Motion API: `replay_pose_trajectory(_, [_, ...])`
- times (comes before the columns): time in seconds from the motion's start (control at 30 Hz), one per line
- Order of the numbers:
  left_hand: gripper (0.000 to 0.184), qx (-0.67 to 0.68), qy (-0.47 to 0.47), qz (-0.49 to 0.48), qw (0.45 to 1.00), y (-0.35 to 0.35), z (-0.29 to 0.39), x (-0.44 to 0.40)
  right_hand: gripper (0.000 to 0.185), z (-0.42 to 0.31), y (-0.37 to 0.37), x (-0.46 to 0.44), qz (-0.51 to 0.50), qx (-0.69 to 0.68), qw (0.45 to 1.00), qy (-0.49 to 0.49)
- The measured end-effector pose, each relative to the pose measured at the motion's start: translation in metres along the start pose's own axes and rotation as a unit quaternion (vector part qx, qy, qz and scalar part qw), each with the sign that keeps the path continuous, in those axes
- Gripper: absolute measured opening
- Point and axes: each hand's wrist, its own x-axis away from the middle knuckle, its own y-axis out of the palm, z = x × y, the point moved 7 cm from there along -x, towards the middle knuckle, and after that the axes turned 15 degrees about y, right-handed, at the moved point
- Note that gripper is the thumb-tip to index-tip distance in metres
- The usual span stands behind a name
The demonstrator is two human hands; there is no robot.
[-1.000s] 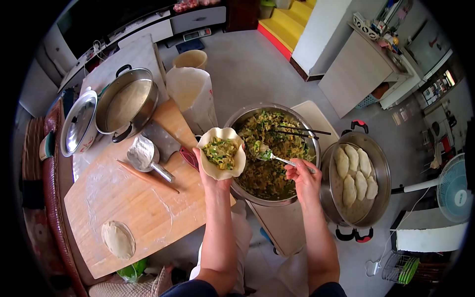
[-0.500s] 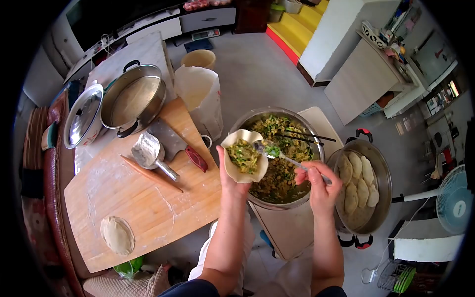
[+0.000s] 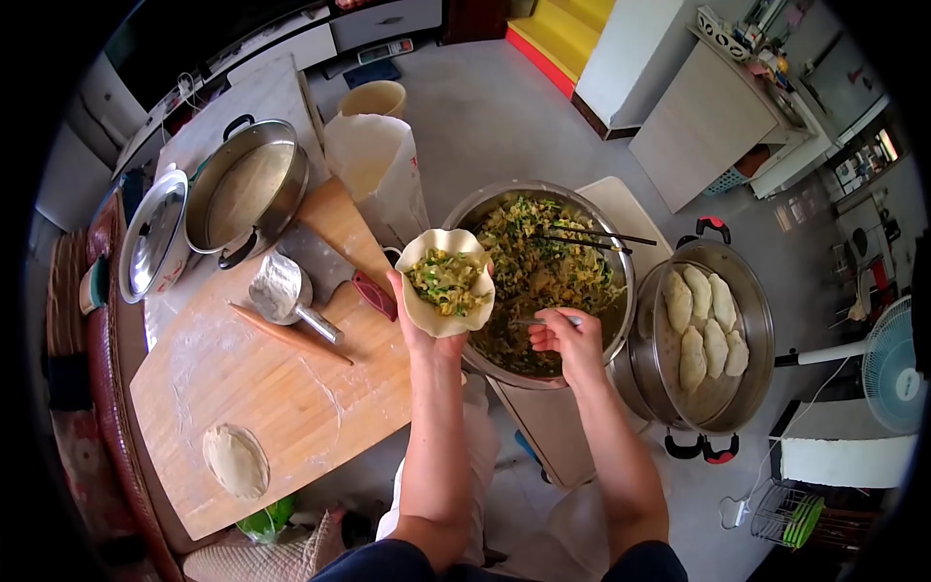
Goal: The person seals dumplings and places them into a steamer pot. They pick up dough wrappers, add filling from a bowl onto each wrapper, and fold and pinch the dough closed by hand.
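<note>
My left hand (image 3: 433, 347) cups a round, wavy-edged dough wrapper (image 3: 421, 310) from below, with chopped green and yellow filling (image 3: 446, 279) heaped in its middle. Closed around the handle of a metal spoon (image 3: 533, 321), my right hand (image 3: 570, 341) is over the near part of a large steel bowl (image 3: 626, 335). The spoon's head is down at the filling in that bowl and hard to make out. Dark chopsticks (image 3: 593, 236) lie across the bowl's right side. To its right, several shaped dumplings (image 3: 715, 347) rest in a steamer pan (image 3: 755, 378).
On the wooden board (image 3: 378, 398) lie a rolling pin (image 3: 291, 335), a flour scoop (image 3: 281, 288), a cleaver (image 3: 325, 262) and flat, pale dough (image 3: 236, 462). A handled pan (image 3: 242, 199) and a lidded basin (image 3: 155, 233) stand behind. A fan (image 3: 897, 373) is at far right.
My right hand has brought the spoon away from the wrapper, down into the bowl. My left hand with the filled wrapper has shifted slightly left and up, and the whole view has moved a little.
</note>
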Motion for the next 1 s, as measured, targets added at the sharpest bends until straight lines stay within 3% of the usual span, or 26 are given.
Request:
replay_pose_trajectory(0.27, [0.073, 0.008, 0.027, 0.011, 1.0, -0.006, 0.015, -0.005, 0.025, -0.025, -0.023, 0.005, -0.091, -0.166, 0.98, -0.06])
replay_pose_trajectory(0.43, [0.072, -0.038, 0.031, -0.015, 0.999, 0.0, 0.006, -0.001, 0.027, -0.078, -0.016, 0.037, -0.081, -0.131, 0.977, -0.145])
replay_pose_trajectory(0.53, [0.072, -0.006, -0.014, -0.022, 1.0, -0.009, -0.016, 0.002, 0.027, -0.103, 0.004, 0.064, -0.067, -0.051, 0.976, -0.202])
replay_pose_trajectory(0.6, [0.07, 0.075, -0.056, -0.003, 0.996, -0.007, -0.029, 0.005, 0.019, -0.115, 0.025, 0.092, -0.014, 0.107, 0.946, -0.305])
replay_pose_trajectory(0.7, [0.073, 0.018, -0.061, -0.017, 0.998, -0.003, -0.036, 0.009, 0.016, -0.12, 0.058, 0.119, -0.008, 0.342, 0.807, -0.482])
replay_pose_trajectory(0.83, [0.075, 0.016, -0.069, -0.003, 0.998, 0.007, -0.035, 0.013, 0.018, -0.128, 0.058, 0.135, 0.022, 0.341, 0.793, -0.505])
replay_pose_trajectory(0.93, [0.076, 0.011, -0.068, -0.01, 0.998, 0.007, -0.035, 0.013, 0.021, -0.12, 0.08, 0.144, -0.03, 0.4, 0.742, -0.538])
replay_pose_trajectory(1.0, [0.076, 0.012, -0.065, -0.014, 0.998, 0.004, -0.034, 0.012, 0.022, -0.113, 0.082, 0.141, -0.031, 0.405, 0.743, -0.533])
